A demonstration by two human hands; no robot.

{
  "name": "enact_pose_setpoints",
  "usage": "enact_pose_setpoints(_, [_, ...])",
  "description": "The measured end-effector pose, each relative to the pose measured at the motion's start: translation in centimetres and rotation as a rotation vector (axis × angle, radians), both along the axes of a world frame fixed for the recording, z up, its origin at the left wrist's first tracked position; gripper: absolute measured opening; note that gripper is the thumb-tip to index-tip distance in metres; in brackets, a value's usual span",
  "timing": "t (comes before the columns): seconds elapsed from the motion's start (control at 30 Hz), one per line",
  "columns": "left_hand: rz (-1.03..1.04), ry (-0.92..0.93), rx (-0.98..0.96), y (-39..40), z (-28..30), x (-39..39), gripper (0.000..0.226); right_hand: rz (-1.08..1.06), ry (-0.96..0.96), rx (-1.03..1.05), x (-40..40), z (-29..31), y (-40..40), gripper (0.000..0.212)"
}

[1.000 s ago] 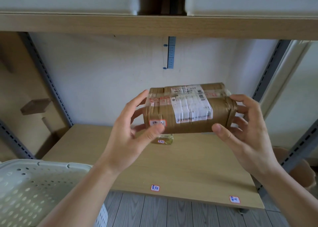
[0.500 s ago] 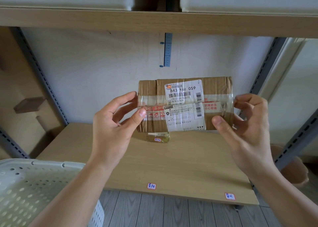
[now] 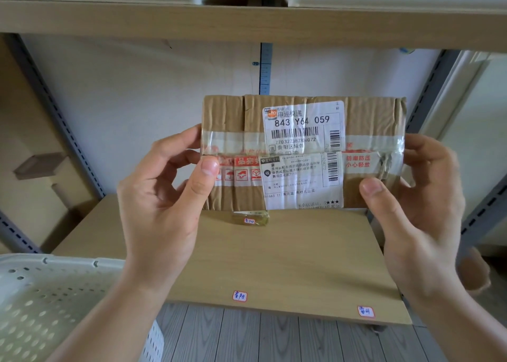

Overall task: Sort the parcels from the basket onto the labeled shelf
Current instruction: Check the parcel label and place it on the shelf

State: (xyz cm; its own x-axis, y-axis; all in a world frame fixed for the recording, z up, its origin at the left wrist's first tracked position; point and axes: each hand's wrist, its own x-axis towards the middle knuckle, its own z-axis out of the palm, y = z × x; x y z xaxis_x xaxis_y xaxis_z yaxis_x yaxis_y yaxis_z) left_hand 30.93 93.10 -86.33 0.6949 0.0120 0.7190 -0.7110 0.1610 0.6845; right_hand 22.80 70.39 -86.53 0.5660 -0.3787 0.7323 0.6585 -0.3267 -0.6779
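Observation:
A brown cardboard parcel [image 3: 227,120] wrapped in clear tape hangs above the wooden shelf [image 3: 288,257], its white shipping label facing me. My left hand [image 3: 162,197] grips its left end with the thumb on the front. My right hand [image 3: 417,197] grips the right end the same way. Two small red-edged labels sit on the shelf's front edge, one near the middle [image 3: 239,296] and one at the right [image 3: 365,311]. The white perforated basket [image 3: 41,293] is at the lower left, and what lies inside it is not visible.
A small clear packet [image 3: 251,220] with a label lies on the shelf just below the parcel. An upper shelf board [image 3: 247,21] carries white bins. Grey metal uprights [image 3: 52,109] stand at both sides. Grey floorboards [image 3: 274,339] show below.
The parcel has been turned from lying flat to upright, so its label faces me, and it has come closer. Both hands stayed on its ends.

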Motion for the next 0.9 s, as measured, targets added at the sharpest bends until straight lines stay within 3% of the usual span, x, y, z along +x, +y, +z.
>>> enact_pose_setpoints(0.23, [0.011,0.088,0.054,0.1,-0.8,1.1,0.032,-0.013,0.166,0.078,0.9,-0.6,-0.2,0.038])
enact_pose_setpoints(0.37, [-0.151,0.260,0.116,-0.1,-2.0,2.0,0.044,-0.058,0.325,0.102,1.5,-1.4,-0.6,0.036])
enact_pose_setpoints(0.53, [-0.194,0.336,0.135,-0.3,-1.8,1.6,0.036,-0.036,0.332,0.139,1.3,-1.3,-0.8,0.045])
enact_pose_setpoints(0.63, [-0.210,0.410,0.097,-0.5,-1.3,1.2,0.023,-0.012,0.353,0.143,1.3,-1.5,-1.3,0.036])
enact_pose_setpoints(0.9, [-0.128,0.534,0.150,-1.0,-1.8,1.6,0.040,-0.068,0.397,0.136,1.6,-1.9,-1.7,0.024])
